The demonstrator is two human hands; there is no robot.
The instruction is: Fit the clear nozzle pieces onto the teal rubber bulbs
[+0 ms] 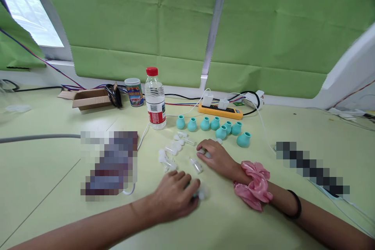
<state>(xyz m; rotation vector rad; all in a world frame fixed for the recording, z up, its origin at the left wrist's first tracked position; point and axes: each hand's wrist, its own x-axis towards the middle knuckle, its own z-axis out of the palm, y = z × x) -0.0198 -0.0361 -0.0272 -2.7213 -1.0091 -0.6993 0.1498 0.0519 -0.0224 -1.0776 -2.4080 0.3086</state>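
My left hand is closed near the front of the table. Its fingers wrap round a teal rubber bulb, mostly hidden, with a blurred translucent piece sticking out on the right. Further back, my right hand curls its fingers down over a small translucent plastic piece at the tabletop. Between the hands lies a clear plastic tube. More clear and white plastic pieces are scattered to its left. Behind my right hand stand several teal rubber bulbs with open necks.
A water bottle with a red cap, a can and a cardboard box stand at the back. A yellow power strip with cables lies behind the bulbs. Pixelated items lie left and right.
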